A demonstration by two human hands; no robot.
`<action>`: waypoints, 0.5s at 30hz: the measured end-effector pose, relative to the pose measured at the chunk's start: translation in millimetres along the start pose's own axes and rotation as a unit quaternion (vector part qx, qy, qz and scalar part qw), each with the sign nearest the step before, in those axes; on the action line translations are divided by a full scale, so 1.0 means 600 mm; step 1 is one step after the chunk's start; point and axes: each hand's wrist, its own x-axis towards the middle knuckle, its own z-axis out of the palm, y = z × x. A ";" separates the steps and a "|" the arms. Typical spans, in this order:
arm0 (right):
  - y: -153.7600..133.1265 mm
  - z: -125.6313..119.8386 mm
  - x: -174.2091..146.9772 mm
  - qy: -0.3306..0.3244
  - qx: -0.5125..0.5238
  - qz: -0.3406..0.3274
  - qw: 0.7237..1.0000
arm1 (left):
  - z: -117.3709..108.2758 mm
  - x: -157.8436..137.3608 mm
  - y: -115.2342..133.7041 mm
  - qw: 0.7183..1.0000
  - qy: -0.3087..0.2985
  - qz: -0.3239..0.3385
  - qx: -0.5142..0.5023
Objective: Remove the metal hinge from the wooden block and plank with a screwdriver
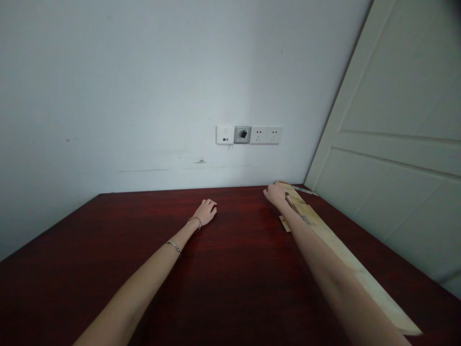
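Observation:
My left hand (206,212) rests on the dark red tabletop, palm down, with its fingers somewhat apart and nothing in it. Two bracelets circle that wrist and forearm. Farther right, my right hand (275,195) is closed at the far end of a long pale wooden board (355,262); its fingertips are partly hidden, so what it grips cannot be made out. A narrow tool-like piece with a metallic end (304,219) lies along the board beside my wrist. A small wooden block (284,224) sits under my right forearm. Behind the hand lies a thin ruler-like strip (305,191).
The red wooden table (230,269) meets a white wall (162,96) at the back. Sockets (265,135) and a grey plate with a black part (242,134) are set in that wall. A pale panelled door (392,144) borders the right side.

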 end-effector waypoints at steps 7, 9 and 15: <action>-0.128 -0.001 -0.057 -0.007 0.030 -0.092 0.995 | 0.005 0.005 -0.004 1.000 0.008 -0.002 0.000; -0.154 -0.004 -0.071 -0.007 0.039 -0.119 0.992 | 0.006 0.006 -0.005 1.000 0.007 -0.001 0.005; -0.139 -0.035 -0.101 0.010 0.048 -0.147 0.988 | 0.007 0.008 -0.006 1.000 0.007 -0.001 0.012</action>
